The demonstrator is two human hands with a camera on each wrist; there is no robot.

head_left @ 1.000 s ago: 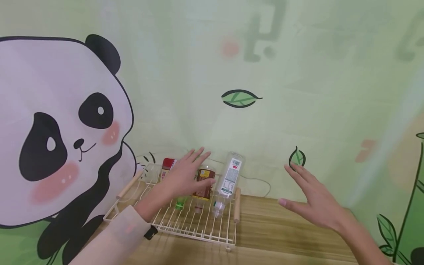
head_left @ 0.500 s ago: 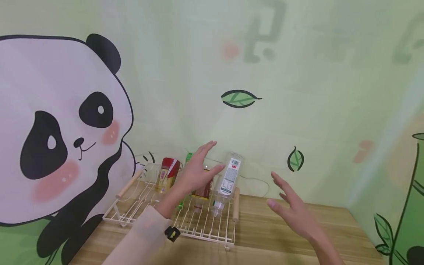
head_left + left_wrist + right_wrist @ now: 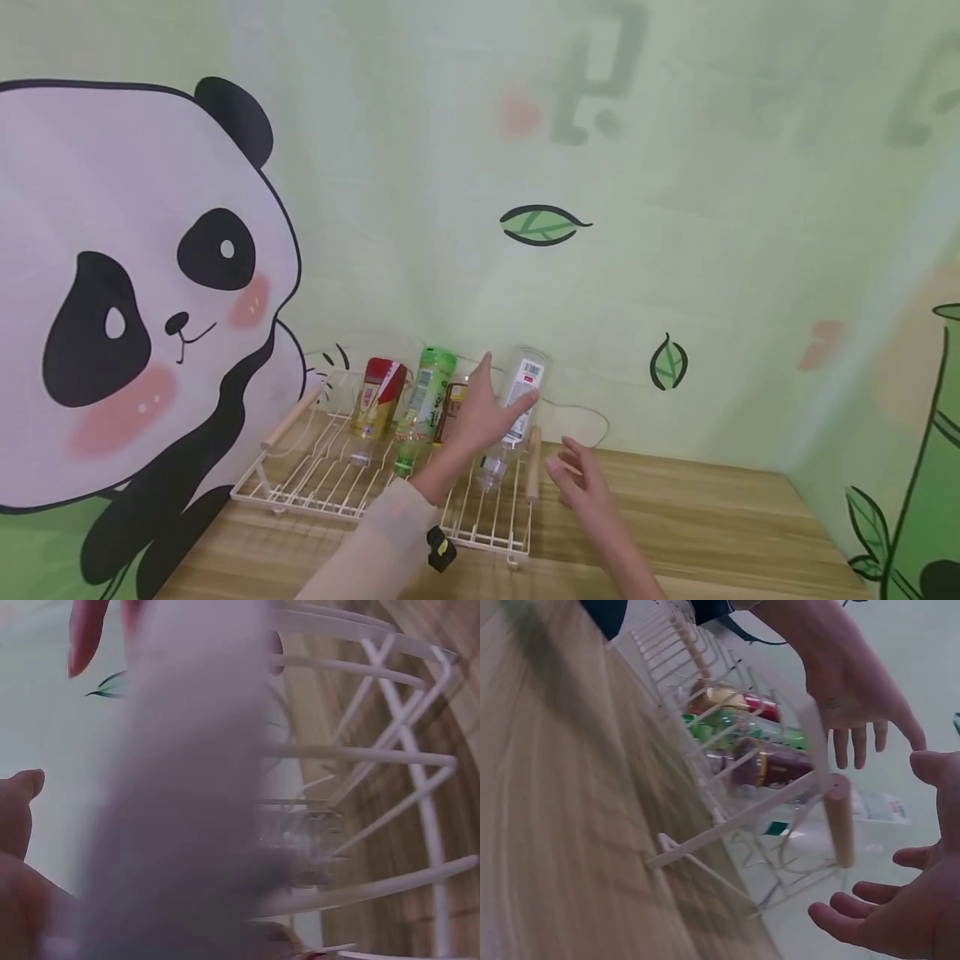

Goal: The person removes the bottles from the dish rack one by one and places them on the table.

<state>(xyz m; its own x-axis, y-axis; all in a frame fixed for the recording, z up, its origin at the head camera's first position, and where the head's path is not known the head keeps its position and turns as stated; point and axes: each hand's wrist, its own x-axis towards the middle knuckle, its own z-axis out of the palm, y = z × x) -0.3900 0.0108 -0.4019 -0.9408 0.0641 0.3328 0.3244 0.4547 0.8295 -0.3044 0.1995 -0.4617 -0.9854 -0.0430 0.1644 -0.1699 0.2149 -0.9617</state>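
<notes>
Bottle (image 3: 517, 427), white-labelled, slanted with neck foremost, is flanked by closer left hand (image 3: 482, 419) and farther right hand (image 3: 583, 485), both empty, unclenched.

Left to right, a red-and-gold bottle (image 3: 377, 400), green bottle (image 3: 426, 396), brown-labelled bottle (image 3: 452, 408) and clear bottle (image 3: 525, 377) lean neck-down in a wood-handled white wire rack (image 3: 534, 467).

Left hand (image 3: 480, 419) farther right, by the clear bottle (image 3: 527, 375); right hand (image 3: 588, 496) closer to the rack (image 3: 533, 467); green bottle (image 3: 427, 400) uncovered.
</notes>
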